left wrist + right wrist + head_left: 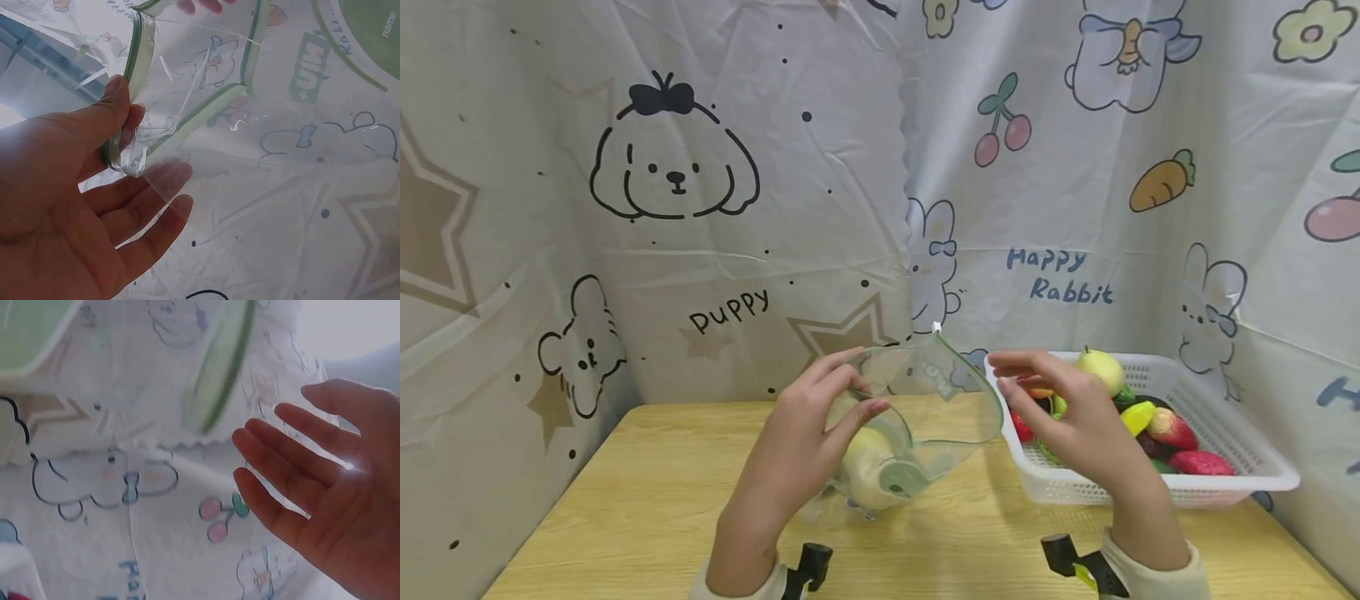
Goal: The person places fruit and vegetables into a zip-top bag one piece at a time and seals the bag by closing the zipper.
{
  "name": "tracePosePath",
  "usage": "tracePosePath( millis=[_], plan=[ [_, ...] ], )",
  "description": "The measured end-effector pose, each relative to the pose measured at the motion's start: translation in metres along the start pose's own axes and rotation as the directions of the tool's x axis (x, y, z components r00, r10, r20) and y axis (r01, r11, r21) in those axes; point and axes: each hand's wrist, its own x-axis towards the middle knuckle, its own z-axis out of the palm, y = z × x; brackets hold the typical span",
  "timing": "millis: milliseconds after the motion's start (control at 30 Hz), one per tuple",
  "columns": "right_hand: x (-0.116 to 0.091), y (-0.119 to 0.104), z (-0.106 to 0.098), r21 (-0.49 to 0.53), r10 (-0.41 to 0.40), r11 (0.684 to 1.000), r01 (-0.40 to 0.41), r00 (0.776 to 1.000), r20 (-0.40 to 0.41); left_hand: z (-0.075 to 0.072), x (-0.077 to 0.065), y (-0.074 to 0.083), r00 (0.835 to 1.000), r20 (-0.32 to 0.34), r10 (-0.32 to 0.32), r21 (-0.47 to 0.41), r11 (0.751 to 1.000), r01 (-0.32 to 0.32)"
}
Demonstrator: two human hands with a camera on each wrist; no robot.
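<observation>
Left hand (816,417) pinches the bag (962,387), right hand (1070,410) loose and empty, apparently mid-filling, the next move likely wanting it held wide

A small curtained booth, it seems: creased cartoon-printed sheets (835,200) hang behind and beside a wood-grain desk (662,483), with "PUPPY" lettering (730,311) above the desk's far left. The room around the desk cannot be told.
</observation>
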Motion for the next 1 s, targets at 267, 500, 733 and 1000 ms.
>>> tracePosePath(
  millis=[267,500,733,1000],
  plan=[
    [-0.014,0.038,-0.032,-0.154,0.225,0.960,-0.233,0.972,-0.065,-0.005,0.001,0.002,1.000,0.004,0.004,0.015,1.000,-0.004],
    [-0.031,0.076,-0.038,-0.353,0.537,0.820,-0.451,0.820,0.200,-0.007,0.000,0.001,1.000,0.013,-0.009,0.026,1.000,0.009],
    [-0.045,0.105,-0.029,-0.445,0.697,0.709,-0.547,0.642,0.319,-0.007,0.000,0.001,1.000,0.019,-0.004,0.020,1.000,0.004],
    [-0.055,0.121,-0.017,-0.466,0.726,0.686,-0.559,0.565,0.392,-0.005,0.001,0.001,1.000,0.024,0.000,0.011,1.000,0.000]
  ],
)
